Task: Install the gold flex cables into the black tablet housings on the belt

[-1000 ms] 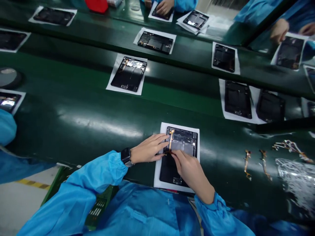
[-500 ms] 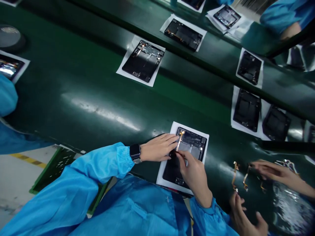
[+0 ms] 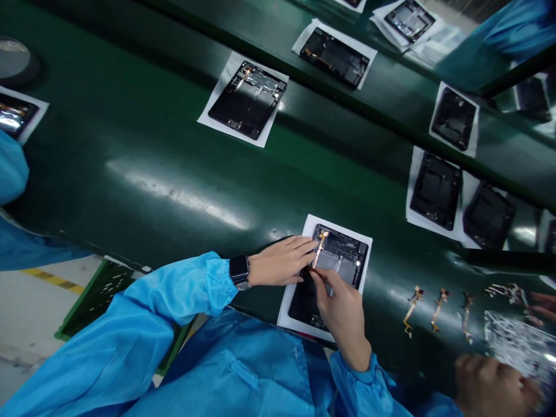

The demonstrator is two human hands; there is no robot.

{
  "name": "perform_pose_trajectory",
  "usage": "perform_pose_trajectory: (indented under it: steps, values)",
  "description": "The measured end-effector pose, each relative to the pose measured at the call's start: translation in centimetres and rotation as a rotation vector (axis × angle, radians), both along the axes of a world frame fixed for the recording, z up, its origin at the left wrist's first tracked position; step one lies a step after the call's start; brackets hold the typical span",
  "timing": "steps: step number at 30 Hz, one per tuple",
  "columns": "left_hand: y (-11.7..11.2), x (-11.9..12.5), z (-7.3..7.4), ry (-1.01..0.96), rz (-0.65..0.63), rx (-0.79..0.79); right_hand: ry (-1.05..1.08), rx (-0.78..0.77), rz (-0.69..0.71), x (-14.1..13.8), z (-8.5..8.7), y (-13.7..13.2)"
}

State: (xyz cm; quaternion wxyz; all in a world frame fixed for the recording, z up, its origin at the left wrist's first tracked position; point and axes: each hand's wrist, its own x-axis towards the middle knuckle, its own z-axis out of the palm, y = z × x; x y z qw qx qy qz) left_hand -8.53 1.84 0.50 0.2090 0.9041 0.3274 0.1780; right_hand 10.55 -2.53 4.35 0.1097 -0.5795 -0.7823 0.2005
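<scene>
An opened black tablet housing (image 3: pixel 343 255) lies on a white sheet (image 3: pixel 299 315) on the green belt (image 3: pixel 174 174) in front of me. A thin orange flex cable (image 3: pixel 320 248) runs along its left side. My left hand (image 3: pixel 282 262), with a watch at the wrist, lies flat with fingers stretched onto the housing's left edge, touching the cable's upper part. My right hand (image 3: pixel 341 310) rests on the lower half of the housing, thumb and forefinger pinched at the cable's lower end.
Three loose flex cables (image 3: pixel 436 304) lie on the belt to my right, beside a crinkled plastic bag (image 3: pixel 516 344). Another person's hand (image 3: pixel 490 385) is at the lower right. More housings on white sheets (image 3: pixel 247 98) sit farther along the belt. A blue sleeve (image 3: pixel 11 174) is at left.
The other person's hands, which reached over the loose cables half a second ago, have drawn back right and down. My hands stay on the housing; the view has shifted slightly.
</scene>
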Motion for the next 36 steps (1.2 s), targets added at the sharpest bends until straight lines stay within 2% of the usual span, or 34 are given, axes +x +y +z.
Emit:
perform_pose_trajectory:
  steps: [3,9,13,20,27,32,36]
  values:
    - [0.0,-0.1,-0.1,-0.019,0.001,-0.005,0.002,-0.012,0.013,0.1,0.0,0.1]
    - [0.1,-0.1,-0.1,0.008,-0.011,-0.011,0.168,0.040,-0.116,1.1,-0.3,-0.6]
    - [0.1,0.0,-0.1,0.024,-0.010,-0.012,0.202,0.049,-0.120,1.0,-0.8,-1.1]
    - [0.1,0.0,0.1,0.012,-0.013,-0.030,0.137,0.112,-0.035,0.2,-0.6,-0.6]
    - [0.2,0.1,-0.3,-0.056,-0.010,-0.055,-0.163,0.065,0.099,-1.6,0.0,1.0]
    - [0.2,-0.1,-0.3,-0.034,-0.014,-0.039,-0.085,0.029,0.038,-0.2,0.6,1.3]
    - [0.1,-0.1,-0.2,-0.042,-0.012,-0.039,-0.111,0.022,0.022,0.4,0.4,0.9]
